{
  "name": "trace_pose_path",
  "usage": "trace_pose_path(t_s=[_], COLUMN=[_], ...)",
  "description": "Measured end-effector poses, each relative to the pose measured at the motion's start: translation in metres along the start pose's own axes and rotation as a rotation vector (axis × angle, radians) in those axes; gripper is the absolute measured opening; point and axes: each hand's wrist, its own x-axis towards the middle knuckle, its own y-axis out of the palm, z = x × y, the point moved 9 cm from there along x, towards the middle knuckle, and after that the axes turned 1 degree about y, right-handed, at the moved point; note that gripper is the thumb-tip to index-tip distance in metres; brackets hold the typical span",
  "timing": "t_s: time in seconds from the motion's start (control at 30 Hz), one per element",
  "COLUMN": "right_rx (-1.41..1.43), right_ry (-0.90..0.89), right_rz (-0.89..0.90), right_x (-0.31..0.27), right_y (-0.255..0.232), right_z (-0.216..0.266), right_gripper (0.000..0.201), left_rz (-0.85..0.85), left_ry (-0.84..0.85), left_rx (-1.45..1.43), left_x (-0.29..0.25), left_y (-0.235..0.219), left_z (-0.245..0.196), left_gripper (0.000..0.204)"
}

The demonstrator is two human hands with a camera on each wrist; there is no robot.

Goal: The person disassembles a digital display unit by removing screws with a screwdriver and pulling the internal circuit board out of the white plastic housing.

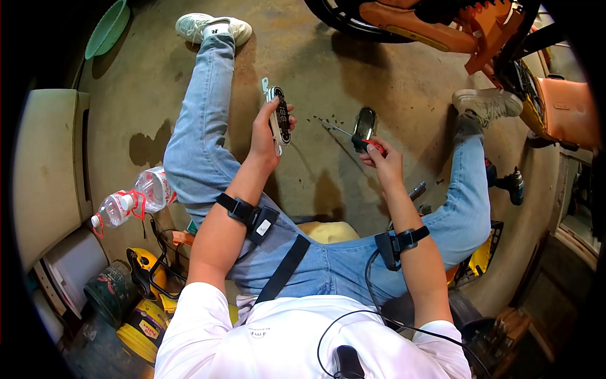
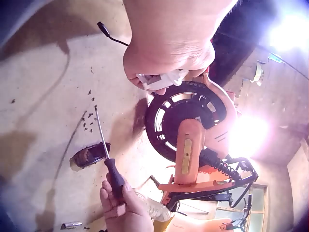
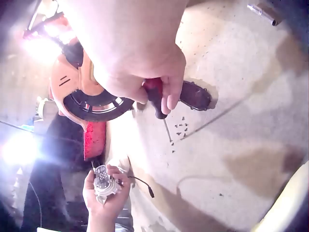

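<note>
My left hand (image 1: 265, 131) grips an oval digital instrument display (image 1: 281, 117) with a white housing, its dark face with number segments turned to the right. A short black cable with a plug (image 3: 151, 193) hangs off beside it in the right wrist view. In my right hand (image 1: 387, 165) is a screwdriver (image 1: 361, 143) with a red and black handle, held between thumb and fingers. Its thin shaft points left and down toward several small screws (image 3: 178, 133) scattered on the floor. Close by the screwdriver lies a dark oval cover (image 1: 365, 120).
An orange scooter (image 1: 435, 31) with a black wheel stands at the front right. A cordless drill (image 1: 510, 183) sits beyond the right leg, and a metal socket piece (image 3: 262, 14) lies on the floor. Plastic bottles (image 1: 151, 191) and buckets (image 1: 142, 328) are at the left.
</note>
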Motion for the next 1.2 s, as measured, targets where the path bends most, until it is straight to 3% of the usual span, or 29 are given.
trace_pose_path(t_s=[0.23, 0.3, 0.63, 0.83, 0.93, 1.03, 1.1, 1.13, 1.2], right_rx=[-0.010, -0.247, -0.014, 0.228, 0.257, 0.495, 0.512, 0.522, 0.517], right_ry=[-0.102, -0.099, -0.129, -0.322, -0.402, -0.544, -0.522, -0.502, -0.474], right_rz=[-0.008, -0.001, -0.007, -0.096, -0.179, -0.224, -0.160, -0.093, -0.121], right_x=[0.004, 0.008, -0.003, -0.026, -0.028, -0.036, -0.037, -0.037, -0.041], right_y=[-0.001, -0.001, -0.002, -0.015, -0.039, -0.052, -0.046, -0.040, -0.035], right_z=[-0.002, -0.010, 0.019, 0.076, 0.085, 0.097, 0.097, 0.100, 0.096], right_gripper=[0.036, 0.036, 0.034, 0.029, 0.031, 0.037, 0.036, 0.035, 0.032], left_rz=[-0.007, 0.003, 0.003, 0.290, 0.343, 0.414, 0.487, 0.489, 0.545], left_ry=[-0.001, -0.010, -0.013, -0.092, -0.127, -0.182, -0.241, -0.248, -0.283], left_rx=[0.013, 0.008, -0.003, -0.163, -0.199, -0.196, -0.185, -0.179, -0.138], left_x=[0.000, 0.001, 0.001, -0.007, -0.018, -0.024, -0.031, -0.032, -0.039], left_y=[-0.001, -0.001, -0.002, 0.031, 0.047, 0.055, 0.064, 0.065, 0.074], left_z=[0.001, 0.002, 0.002, 0.003, 0.001, 0.003, 0.007, 0.008, 0.011], left_gripper=[0.035, 0.035, 0.035, 0.044, 0.041, 0.056, 0.069, 0.069, 0.066])
